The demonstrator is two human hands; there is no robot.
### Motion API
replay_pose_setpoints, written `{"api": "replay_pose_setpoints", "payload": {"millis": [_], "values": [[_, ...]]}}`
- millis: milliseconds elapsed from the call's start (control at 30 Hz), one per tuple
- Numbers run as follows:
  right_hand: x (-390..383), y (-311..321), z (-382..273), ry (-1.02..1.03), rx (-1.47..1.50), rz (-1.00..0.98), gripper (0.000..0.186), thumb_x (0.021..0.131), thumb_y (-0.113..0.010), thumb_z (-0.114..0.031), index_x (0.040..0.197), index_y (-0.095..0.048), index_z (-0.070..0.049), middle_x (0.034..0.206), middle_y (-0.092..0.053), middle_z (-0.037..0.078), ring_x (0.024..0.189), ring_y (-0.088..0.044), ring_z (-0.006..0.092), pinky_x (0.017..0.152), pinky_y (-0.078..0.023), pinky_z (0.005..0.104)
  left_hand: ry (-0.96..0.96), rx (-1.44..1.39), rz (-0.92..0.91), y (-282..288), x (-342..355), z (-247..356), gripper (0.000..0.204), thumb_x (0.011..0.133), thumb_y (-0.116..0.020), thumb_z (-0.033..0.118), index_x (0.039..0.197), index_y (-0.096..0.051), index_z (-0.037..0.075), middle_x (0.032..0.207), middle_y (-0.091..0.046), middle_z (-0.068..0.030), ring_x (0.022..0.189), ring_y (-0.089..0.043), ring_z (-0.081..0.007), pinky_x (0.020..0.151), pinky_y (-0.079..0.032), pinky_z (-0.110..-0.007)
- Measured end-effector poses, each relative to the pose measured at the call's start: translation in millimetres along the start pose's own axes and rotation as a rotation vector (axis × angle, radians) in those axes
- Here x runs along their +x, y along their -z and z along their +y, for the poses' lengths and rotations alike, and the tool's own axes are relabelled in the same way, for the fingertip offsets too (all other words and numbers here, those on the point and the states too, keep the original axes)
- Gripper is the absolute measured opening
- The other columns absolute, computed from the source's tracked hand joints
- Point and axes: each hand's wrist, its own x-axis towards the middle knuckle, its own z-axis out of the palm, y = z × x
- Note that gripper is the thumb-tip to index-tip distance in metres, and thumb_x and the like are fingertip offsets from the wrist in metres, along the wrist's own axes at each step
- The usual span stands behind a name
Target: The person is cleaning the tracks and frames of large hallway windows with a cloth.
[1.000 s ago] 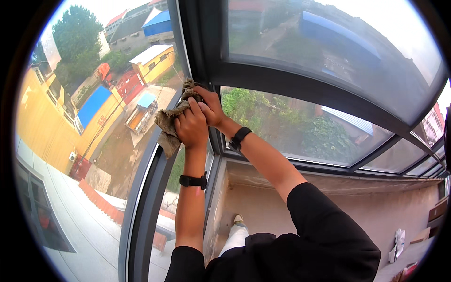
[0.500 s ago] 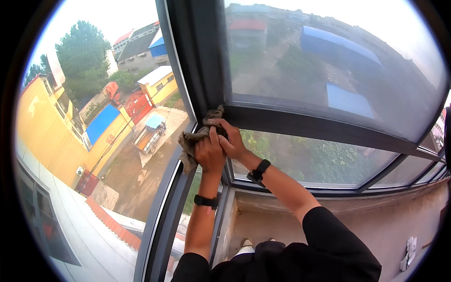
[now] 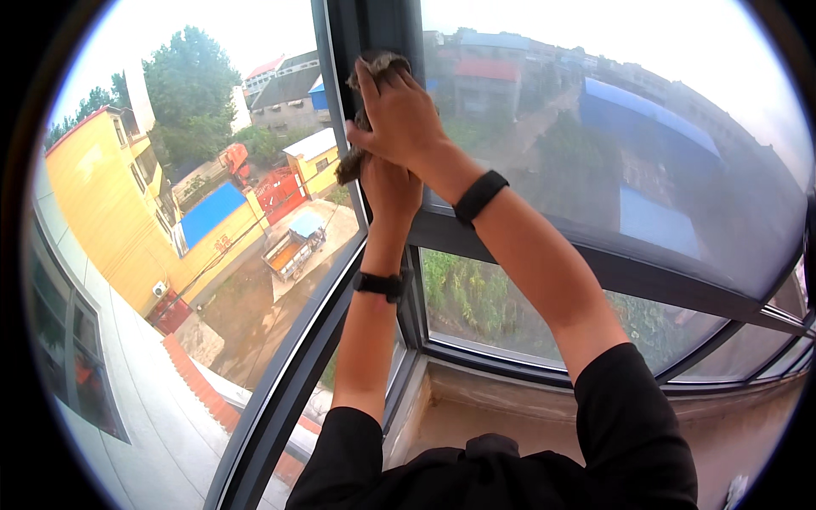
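Head view: pane (image 3: pixel 527 161), frame (image 3: pixel 374 25) and cloth (image 3: pixel 349 167) at the fingers

Right of the fingers is the pane; behind them, the frame. The left hand (image 3: pixel 393 189) has hidden fingers, grip unclear; the right hand (image 3: pixel 404 121) grasps the cloth, which shows above and left of its fingers.

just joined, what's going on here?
A person has both bare hands on a brownish rag, up at a dark upright window frame between two panes. The right hand is uppermost, over the rag; the left hand is just below, its fingers mostly hidden behind the right. Rag edges show above and to the left of the hands. The large right-hand pane looks hazy.
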Motion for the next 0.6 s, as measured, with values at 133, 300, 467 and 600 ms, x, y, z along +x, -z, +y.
{"api": "replay_pose_setpoints", "payload": {"millis": [133, 300, 467, 600], "values": [[-77, -9, -24, -0.054, 0.213, -0.115, 0.086, 0.078, -0.068, -0.035, 0.146, -0.033, 0.004, 0.114, -0.061, 0.029, 0.11, -0.057, 0.043, 0.107, -0.041, 0.045, 0.193, -0.02, -0.116, 1, -83, 5, 0.059, 0.086, -0.065, 0.025, 0.138, -0.047, 0.003, 0.123, -0.06, -0.0248, 0.115, -0.057, -0.0407, 0.096, -0.044, -0.048], [-160, -19, -53, -0.052, 0.297, -0.237, 0.085, 0.079, -0.068, -0.033, 0.147, -0.033, 0.002, 0.115, -0.061, 0.028, 0.113, -0.056, 0.0427, 0.106, -0.042, 0.0442, 0.193, 0.091, -0.191, 5, -155, 17, 0.057, 0.086, -0.066, 0.022, 0.137, -0.047, 0.002, 0.13, -0.058, -0.021, 0.118, -0.056, -0.0386, 0.1, -0.043, -0.045], [-139, -6, -32, -0.035, 0.277, -0.339, 0.08, 0.081, -0.066, -0.033, 0.148, -0.034, -0.002, 0.114, -0.063, 0.026, 0.113, -0.057, 0.0408, 0.105, -0.044, 0.0426, 0.23, -0.11, -0.136, 19, -126, 21, 0.052, 0.088, -0.063, 0.016, 0.135, -0.049, 0.0, 0.125, -0.059, -0.0234, 0.111, -0.056, -0.0446, 0.093, -0.046, -0.048], [-47, 5, 2, -0.006, 0.144, -0.184, 0.079, 0.081, -0.065, -0.036, 0.149, -0.036, -0.007, 0.112, -0.065, 0.022, 0.112, -0.058, 0.0391, 0.101, -0.046, 0.0436, 0.191, -0.11, -0.083, 13, -55, 11, 0.054, 0.092, -0.057, 0.015, 0.138, -0.038, -0.005, 0.115, -0.059, -0.0317, 0.102, -0.057, -0.0489, 0.084, -0.046, -0.052]]}}
